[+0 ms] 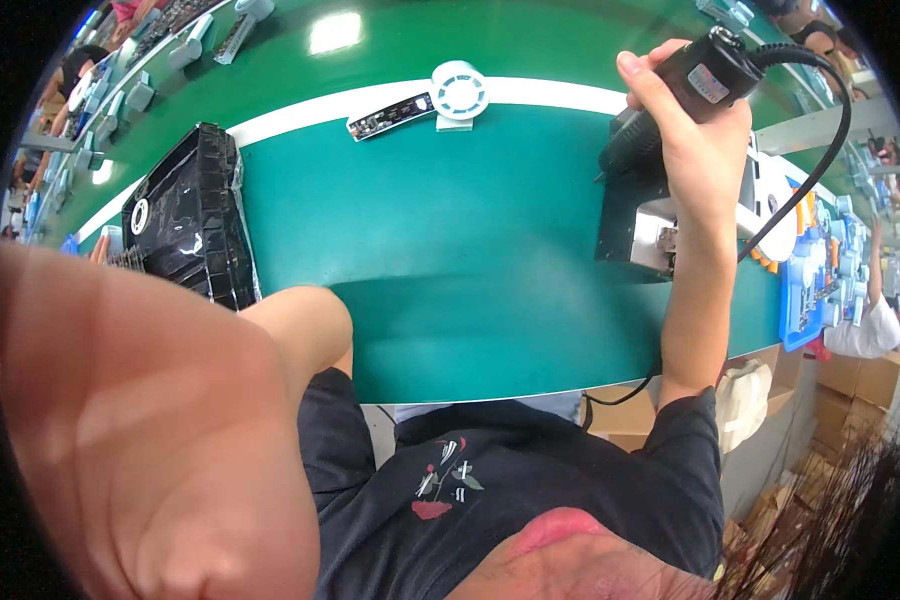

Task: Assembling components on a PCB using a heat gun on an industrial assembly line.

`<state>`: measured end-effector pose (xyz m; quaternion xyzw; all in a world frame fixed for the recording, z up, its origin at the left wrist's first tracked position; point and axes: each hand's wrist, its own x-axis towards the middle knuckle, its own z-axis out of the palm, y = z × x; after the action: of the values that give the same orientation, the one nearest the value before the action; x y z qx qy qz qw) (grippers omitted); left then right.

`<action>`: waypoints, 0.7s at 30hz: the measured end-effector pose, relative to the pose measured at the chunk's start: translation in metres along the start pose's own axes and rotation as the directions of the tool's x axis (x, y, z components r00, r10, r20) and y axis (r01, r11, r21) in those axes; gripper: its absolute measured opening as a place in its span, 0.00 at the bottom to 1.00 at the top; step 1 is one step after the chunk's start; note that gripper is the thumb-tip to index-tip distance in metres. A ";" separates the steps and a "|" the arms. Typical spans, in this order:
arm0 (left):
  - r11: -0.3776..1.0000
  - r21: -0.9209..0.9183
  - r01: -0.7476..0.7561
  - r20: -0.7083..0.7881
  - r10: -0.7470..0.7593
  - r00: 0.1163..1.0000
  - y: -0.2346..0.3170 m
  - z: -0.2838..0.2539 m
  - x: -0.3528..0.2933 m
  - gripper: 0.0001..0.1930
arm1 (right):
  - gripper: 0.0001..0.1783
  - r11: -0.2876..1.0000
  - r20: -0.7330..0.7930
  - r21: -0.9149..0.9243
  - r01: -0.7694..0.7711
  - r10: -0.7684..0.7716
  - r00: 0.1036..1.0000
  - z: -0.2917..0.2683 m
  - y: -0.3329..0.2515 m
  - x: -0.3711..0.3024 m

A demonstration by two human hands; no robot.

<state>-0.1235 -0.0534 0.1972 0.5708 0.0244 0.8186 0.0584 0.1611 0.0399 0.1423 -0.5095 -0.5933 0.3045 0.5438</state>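
while your right hand (705, 145) grips the corded tool (712, 82) | circuit board (392, 116) and round part (460, 90) lie untouched — completed and remaining work unclear | left arm (170, 430) blurred — finger state unreadable

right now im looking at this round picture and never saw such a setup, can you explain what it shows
There is no robot here, only a person's bare hands. One wide camera worn on the head looks down, so edges bend. The left hand is large and blurred, close to the lens; whether it holds anything is unclear. The right hand grips a black corded tool. On the green table are a black bin at left, a thin circuit board beside a round pale-blue part at the far side, and a black-and-silver device at right.
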 end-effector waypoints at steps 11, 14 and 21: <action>0.999 0.005 0.047 0.044 -0.047 0.998 -0.012 0.011 -0.001 0.19 | 0.11 0.993 0.043 0.063 0.099 -0.102 0.994 0.004 0.004 0.005; 0.998 -0.002 0.061 0.058 -0.061 0.996 -0.009 0.014 0.007 0.19 | 0.11 0.994 0.093 0.084 0.064 -0.072 0.993 0.007 -0.001 0.004; 0.975 -0.089 0.205 0.146 -0.191 0.971 -0.048 0.039 0.000 0.15 | 0.12 0.998 0.040 0.054 0.044 -0.046 0.998 0.002 -0.001 0.001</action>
<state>-0.0835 -0.0067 0.2059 0.6163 0.0349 0.7679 0.1709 0.1595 0.0405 0.1426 -0.4749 -0.6075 0.3183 0.5515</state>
